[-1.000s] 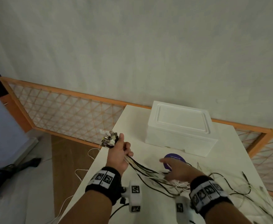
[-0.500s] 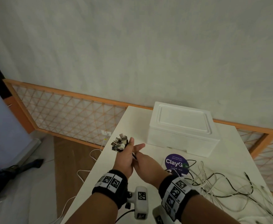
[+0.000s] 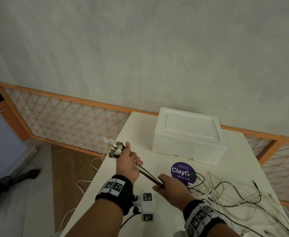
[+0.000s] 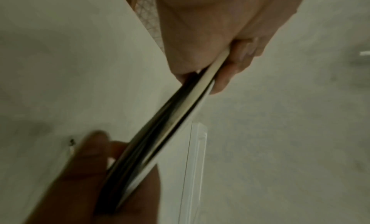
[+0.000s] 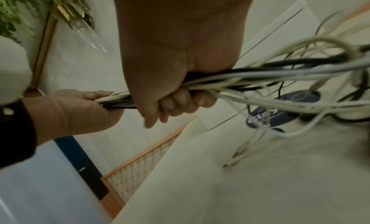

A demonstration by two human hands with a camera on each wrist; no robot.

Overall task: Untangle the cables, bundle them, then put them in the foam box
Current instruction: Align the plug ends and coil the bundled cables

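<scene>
My left hand (image 3: 127, 161) grips a bundle of black and white cables (image 3: 148, 173) near their plug ends (image 3: 116, 149), which stick out past the table's left edge. My right hand (image 3: 168, 185) grips the same bundle a little further along, so the stretch between both hands is taut and straight (image 4: 170, 124). Behind the right hand (image 5: 170, 91) the cables (image 5: 280, 78) fan out into loose tangled loops (image 3: 234, 199) on the white table (image 3: 137, 127). The white foam box (image 3: 188, 135) stands with its lid on at the table's far side.
A round purple sticker (image 3: 183, 171) lies on the table between the box and the cable loops. An orange-framed lattice fence (image 3: 63, 120) runs behind the table. A thin white cable (image 3: 82, 183) hangs off the left edge to the floor.
The right hand left the loose cables, joined the left hand, and has now slid back along the bundle, pulling it straight. The left hand has stayed by the table's left edge.
</scene>
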